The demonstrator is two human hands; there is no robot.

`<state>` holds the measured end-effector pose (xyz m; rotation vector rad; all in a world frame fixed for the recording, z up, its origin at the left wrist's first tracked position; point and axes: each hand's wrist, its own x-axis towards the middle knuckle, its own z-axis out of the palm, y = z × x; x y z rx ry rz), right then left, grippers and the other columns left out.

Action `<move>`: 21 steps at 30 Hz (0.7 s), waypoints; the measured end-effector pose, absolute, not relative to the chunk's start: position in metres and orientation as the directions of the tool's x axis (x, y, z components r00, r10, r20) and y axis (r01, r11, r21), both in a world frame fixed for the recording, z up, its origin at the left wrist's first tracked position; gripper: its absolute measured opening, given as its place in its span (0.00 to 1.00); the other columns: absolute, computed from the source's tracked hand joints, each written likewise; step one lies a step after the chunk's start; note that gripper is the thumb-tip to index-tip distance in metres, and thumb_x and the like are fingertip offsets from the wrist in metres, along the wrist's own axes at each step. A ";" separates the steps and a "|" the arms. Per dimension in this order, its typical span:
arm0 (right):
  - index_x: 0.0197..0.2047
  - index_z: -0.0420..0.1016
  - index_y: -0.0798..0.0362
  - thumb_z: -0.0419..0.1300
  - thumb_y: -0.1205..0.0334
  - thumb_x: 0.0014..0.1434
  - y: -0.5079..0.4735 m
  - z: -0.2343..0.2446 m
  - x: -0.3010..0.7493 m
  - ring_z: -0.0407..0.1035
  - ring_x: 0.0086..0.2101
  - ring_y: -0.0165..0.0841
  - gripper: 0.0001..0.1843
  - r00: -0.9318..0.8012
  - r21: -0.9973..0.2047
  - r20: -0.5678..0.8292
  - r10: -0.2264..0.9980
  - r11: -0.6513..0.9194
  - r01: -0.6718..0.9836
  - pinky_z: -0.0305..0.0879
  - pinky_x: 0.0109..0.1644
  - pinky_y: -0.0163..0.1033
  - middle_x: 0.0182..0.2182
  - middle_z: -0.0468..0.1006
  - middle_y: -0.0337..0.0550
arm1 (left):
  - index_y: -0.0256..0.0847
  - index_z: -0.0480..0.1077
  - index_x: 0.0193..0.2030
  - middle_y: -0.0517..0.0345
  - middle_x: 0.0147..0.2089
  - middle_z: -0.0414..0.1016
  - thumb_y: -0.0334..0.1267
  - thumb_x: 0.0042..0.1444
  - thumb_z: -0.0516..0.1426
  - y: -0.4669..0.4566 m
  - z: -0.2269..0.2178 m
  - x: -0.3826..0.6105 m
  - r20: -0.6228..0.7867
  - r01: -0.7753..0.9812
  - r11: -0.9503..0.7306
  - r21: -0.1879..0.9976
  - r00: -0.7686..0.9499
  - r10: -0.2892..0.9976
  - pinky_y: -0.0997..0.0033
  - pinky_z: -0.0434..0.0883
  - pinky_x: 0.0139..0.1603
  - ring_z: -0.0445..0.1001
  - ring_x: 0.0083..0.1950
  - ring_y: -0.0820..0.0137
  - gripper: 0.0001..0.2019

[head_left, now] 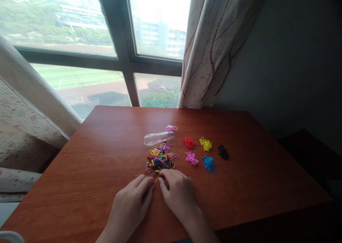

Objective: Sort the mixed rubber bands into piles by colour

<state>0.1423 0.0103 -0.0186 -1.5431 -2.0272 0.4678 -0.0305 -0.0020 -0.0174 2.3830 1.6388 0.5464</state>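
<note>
A small yellow rubber band [156, 180] shows between my two hands. My left hand [133, 201] pinches it at the thumb and forefinger tips. My right hand [176, 189] is curled with its fingertips at the near edge of a mixed heap of rubber bands [161, 157]; what lies inside its fingers is hidden. Another bit of yellow [157, 171] peeks out beside the right fingertips. The heap mixes pink, yellow, red, blue and black bands. To its right lie sorted piles: red [188, 142], yellow [205, 143], pink [191, 158], blue [209, 163] and black [223, 152].
Behind the heap, a clear plastic bottle [158, 138] lies on its side, with a pink looped thing [171, 128] beyond its neck. The brown wooden table [88, 172] reaches back to a window. A white rim [12, 235] shows at the lower left corner.
</note>
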 end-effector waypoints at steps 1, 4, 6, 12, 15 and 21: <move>0.39 0.74 0.47 0.59 0.70 0.60 0.011 -0.019 0.142 0.73 0.35 0.33 0.08 -0.192 -0.578 0.214 0.958 0.282 0.765 0.61 0.38 0.35 0.33 0.79 0.36 | 0.47 0.71 0.40 0.61 0.36 0.76 0.38 0.65 0.49 -0.002 -0.017 -0.030 0.182 0.856 -0.365 0.366 0.319 0.930 0.71 0.70 0.33 0.78 0.35 0.67 0.09; 0.42 0.75 0.48 0.58 0.71 0.61 0.010 -0.023 0.143 0.74 0.35 0.34 0.09 -0.148 -0.592 0.231 0.961 0.260 0.763 0.62 0.39 0.35 0.34 0.80 0.38 | 0.47 0.71 0.40 0.61 0.37 0.77 0.38 0.65 0.49 -0.001 -0.015 -0.029 0.172 0.852 -0.357 0.382 0.314 0.934 0.71 0.70 0.34 0.78 0.36 0.67 0.09; 0.43 0.75 0.49 0.57 0.71 0.61 0.008 -0.026 0.146 0.74 0.36 0.34 0.10 -0.110 -0.592 0.244 0.964 0.238 0.770 0.63 0.40 0.35 0.34 0.80 0.39 | 0.47 0.71 0.41 0.61 0.37 0.77 0.38 0.65 0.49 -0.001 -0.014 -0.028 0.173 0.853 -0.349 0.387 0.305 0.937 0.72 0.70 0.34 0.78 0.36 0.67 0.09; 0.41 0.76 0.49 0.56 0.71 0.61 0.001 -0.029 0.154 0.74 0.35 0.35 0.10 -0.094 -0.571 0.273 0.957 0.239 0.785 0.64 0.41 0.35 0.33 0.80 0.41 | 0.47 0.72 0.40 0.60 0.38 0.76 0.38 0.66 0.48 -0.001 -0.010 -0.024 0.161 0.874 -0.319 0.367 0.278 0.947 0.75 0.69 0.30 0.77 0.33 0.70 0.11; 0.41 0.76 0.49 0.56 0.71 0.62 0.000 -0.028 0.154 0.74 0.35 0.34 0.10 -0.091 -0.576 0.278 0.956 0.241 0.781 0.64 0.41 0.35 0.33 0.80 0.41 | 0.47 0.72 0.41 0.59 0.40 0.77 0.37 0.66 0.47 0.001 -0.011 -0.022 0.158 0.876 -0.331 0.350 0.293 0.943 0.75 0.69 0.31 0.78 0.35 0.70 0.12; 0.40 0.75 0.49 0.55 0.71 0.63 -0.004 -0.031 0.158 0.73 0.34 0.34 0.10 -0.099 -0.628 0.272 0.957 0.254 0.736 0.63 0.41 0.36 0.33 0.79 0.40 | 0.46 0.72 0.42 0.57 0.44 0.78 0.35 0.67 0.47 0.005 -0.012 -0.016 0.185 0.854 -0.401 0.332 0.358 0.915 0.72 0.71 0.35 0.79 0.39 0.67 0.12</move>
